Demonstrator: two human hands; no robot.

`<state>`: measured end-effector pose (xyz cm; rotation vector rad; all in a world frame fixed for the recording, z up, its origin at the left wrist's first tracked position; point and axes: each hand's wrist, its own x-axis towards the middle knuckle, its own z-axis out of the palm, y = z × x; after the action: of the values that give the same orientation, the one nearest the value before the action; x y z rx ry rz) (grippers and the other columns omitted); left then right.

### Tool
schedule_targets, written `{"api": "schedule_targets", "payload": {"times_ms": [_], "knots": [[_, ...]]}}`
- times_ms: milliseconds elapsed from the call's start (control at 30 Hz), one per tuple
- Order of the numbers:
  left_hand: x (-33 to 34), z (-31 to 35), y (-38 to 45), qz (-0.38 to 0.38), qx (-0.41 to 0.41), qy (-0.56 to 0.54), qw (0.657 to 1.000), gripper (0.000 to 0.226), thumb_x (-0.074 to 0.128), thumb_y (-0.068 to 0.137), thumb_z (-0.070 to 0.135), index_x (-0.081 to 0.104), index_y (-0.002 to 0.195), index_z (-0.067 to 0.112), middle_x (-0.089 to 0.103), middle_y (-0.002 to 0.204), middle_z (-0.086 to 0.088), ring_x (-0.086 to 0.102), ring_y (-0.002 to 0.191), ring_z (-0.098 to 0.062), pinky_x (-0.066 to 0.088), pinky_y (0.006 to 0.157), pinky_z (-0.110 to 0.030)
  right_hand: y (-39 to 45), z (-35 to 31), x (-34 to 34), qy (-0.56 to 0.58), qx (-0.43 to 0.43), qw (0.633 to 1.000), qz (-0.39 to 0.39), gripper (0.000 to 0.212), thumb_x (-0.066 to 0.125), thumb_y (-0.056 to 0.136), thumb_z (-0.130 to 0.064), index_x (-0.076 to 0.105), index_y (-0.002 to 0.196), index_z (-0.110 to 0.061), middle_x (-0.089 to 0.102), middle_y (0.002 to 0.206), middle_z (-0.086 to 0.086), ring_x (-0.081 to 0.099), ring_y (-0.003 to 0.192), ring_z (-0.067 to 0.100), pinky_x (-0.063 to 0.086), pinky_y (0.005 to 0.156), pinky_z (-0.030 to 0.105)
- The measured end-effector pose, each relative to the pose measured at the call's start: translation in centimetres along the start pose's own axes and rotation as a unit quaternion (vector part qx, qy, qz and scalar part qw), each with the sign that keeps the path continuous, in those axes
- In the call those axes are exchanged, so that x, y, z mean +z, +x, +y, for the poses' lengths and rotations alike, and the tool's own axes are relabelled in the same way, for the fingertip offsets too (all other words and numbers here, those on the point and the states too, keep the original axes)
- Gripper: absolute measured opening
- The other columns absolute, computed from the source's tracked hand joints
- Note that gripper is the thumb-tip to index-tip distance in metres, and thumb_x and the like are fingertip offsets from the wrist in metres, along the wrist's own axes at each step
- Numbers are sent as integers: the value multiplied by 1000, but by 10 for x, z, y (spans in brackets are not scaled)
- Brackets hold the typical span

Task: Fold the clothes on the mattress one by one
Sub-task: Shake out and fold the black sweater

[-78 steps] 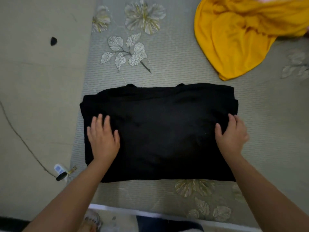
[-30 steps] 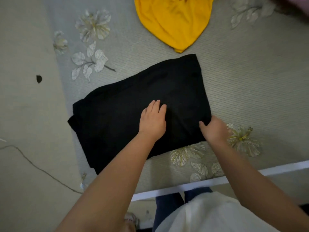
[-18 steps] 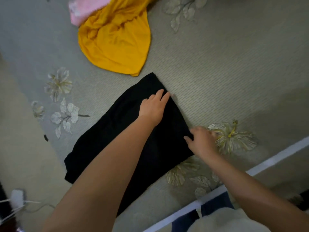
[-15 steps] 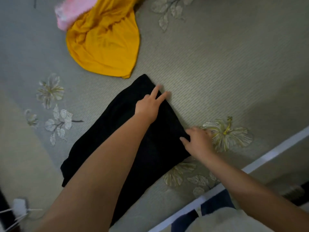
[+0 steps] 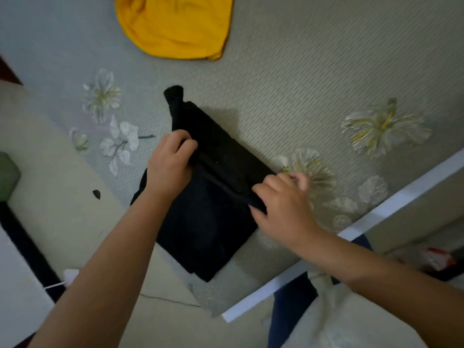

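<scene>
A black garment (image 5: 208, 222) lies partly folded on the grey flowered mattress (image 5: 288, 79). Its far half is lifted and turned back over the near half, with one corner sticking up at the back. My left hand (image 5: 169, 167) grips the lifted edge at its far end. My right hand (image 5: 281, 199) pinches the same edge at its near end, by the mattress's white border. A yellow garment (image 5: 175, 23) lies crumpled at the top of the view, apart from the black one.
The mattress's white border (image 5: 351, 229) runs diagonally at lower right. Left of the mattress is pale floor with a white charger and cable (image 5: 70, 275), a black bar (image 5: 27, 249) and a green object (image 5: 7, 174). Clutter lies on the floor at right.
Both hands have gone from lying flat on the black garment to gripping its right edge and lifting it back over the rest. The view has also swung round.
</scene>
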<state>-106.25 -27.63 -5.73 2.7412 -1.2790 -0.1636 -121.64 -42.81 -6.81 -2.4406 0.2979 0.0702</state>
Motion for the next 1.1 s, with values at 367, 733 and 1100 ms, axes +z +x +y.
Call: {"api": "schedule_targets", "payload": {"times_ms": [367,733,1100], "knots": [[34,-76,-226,-175,-121,11,977,33,61,71,-15,63,103,-9,55,118,-31,57,99,-48,51,77,-51,-104,-126,163,-164,-51,976,-132,26,83,36,-27,66,55,-22,58,54,-8,58,53,11,52,77,30],[81,-95,-249,-159,-3,203,966,47,78,52,11,70,97,5,66,108,-16,57,105,-47,30,79,-76,-129,-138,242,-371,-1,922,-108,45,73,52,-41,74,91,-18,70,84,-3,64,76,10,45,77,28],[80,-66,-262,-69,-109,71,989,35,76,61,4,70,96,-1,62,116,-22,46,107,-61,27,81,-76,-100,-116,168,-271,-154,950,-30,27,80,45,-9,57,56,-13,53,53,2,53,49,20,27,70,31]]}}
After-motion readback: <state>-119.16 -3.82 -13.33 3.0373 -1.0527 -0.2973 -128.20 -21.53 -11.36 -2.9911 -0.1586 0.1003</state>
